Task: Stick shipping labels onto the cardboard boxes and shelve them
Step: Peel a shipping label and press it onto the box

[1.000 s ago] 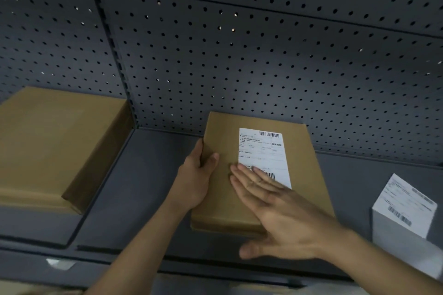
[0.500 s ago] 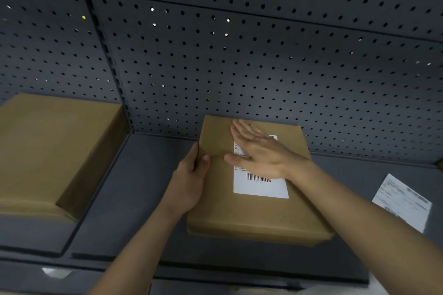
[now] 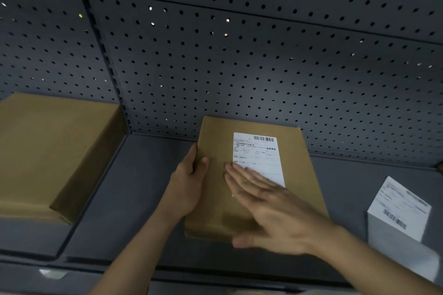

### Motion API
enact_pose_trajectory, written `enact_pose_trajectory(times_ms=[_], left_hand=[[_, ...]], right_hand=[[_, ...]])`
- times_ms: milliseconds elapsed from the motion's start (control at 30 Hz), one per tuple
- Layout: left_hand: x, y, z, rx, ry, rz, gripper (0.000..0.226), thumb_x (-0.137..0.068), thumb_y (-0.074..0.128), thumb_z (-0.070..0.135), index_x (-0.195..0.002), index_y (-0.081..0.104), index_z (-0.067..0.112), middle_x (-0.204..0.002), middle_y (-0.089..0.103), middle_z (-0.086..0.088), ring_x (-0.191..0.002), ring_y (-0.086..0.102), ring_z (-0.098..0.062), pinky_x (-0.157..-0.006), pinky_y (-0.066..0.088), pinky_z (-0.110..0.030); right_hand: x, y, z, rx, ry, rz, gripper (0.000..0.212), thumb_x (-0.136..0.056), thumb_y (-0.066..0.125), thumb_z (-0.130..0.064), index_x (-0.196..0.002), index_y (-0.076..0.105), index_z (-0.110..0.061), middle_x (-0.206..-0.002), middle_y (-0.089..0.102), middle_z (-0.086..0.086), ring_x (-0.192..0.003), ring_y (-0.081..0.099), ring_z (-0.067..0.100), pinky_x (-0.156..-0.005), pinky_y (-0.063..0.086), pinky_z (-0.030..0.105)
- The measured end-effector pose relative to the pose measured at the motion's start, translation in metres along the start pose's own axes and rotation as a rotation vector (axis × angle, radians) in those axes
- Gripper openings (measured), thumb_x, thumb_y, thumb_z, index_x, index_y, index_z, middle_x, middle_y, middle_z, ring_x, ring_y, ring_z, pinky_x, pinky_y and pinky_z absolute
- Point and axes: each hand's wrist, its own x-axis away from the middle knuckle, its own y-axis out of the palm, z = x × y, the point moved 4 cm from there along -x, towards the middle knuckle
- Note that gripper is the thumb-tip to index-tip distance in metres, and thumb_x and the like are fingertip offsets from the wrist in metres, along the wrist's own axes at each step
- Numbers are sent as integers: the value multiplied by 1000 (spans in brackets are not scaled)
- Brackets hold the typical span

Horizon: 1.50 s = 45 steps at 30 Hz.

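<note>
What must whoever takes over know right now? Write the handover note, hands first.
Left hand: grip on the left edge of the middle cardboard box, thumb on top.
Right hand: flat, straight fingers pressing the lower part of the shipping label.
Where: the box lies flat on the grey shelf, label on its top face.
Done: this box is labelled and shelved.
Left: probably finish smoothing the label, then let go. The larger box to the left shows no label from here; a spare printed label lies on the shelf to the right.
</note>
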Motion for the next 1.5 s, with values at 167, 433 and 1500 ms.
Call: enact_pose_trajectory(times_ms=[167, 433, 1500], left_hand=[[1, -1, -2, 3, -17, -5, 51, -99, 43, 50, -147, 38, 35, -127, 64, 13, -113, 63, -8, -102, 49, -39], [6, 2, 6, 3, -25, 44, 27, -104, 40, 37, -128, 46, 47, -111, 64, 22, -102, 61, 2, -83, 46, -16], [13, -1, 21, 111, -49, 98, 22, -102, 50, 28, -99, 65, 43, -96, 73, 18, -95, 68, -7, -82, 51, -26]], right_hand=[[-31, -4, 52, -50, 157, 16, 108, -70, -7, -91, -152, -22, -22, -158, -31, -7, -145, -29, 6, -124, -3, 32], [-34, -8, 69, -80, 283, 41, 112, -70, -8, -91, -152, -22, -16, -158, -31, 1, -145, -30, 12, -124, -5, 34], [69, 33, 84, -1183, 717, 556, 41, -99, 53, -36, -138, 43, -39, -118, 61, -25, -88, 62, -17, -73, 43, 3]])
